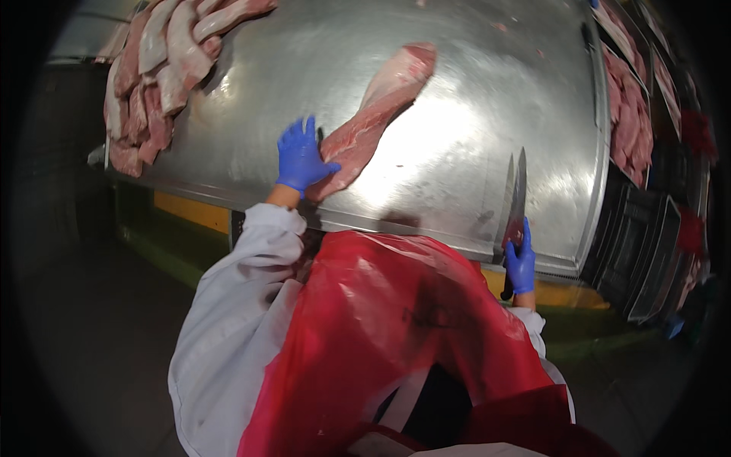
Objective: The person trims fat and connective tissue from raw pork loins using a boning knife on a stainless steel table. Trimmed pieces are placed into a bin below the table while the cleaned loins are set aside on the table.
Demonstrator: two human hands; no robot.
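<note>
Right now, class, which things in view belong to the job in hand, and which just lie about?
Apparently in use:
knife in right hand
long meat cut at left hand
metal table

Lying about:
meat pile, left
meat pieces, right
black crates

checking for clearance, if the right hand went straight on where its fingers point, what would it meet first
Past the knife in the right hand, the way over the metal table looks free to the upper edge, though height above the surface is hard to judge.
</note>
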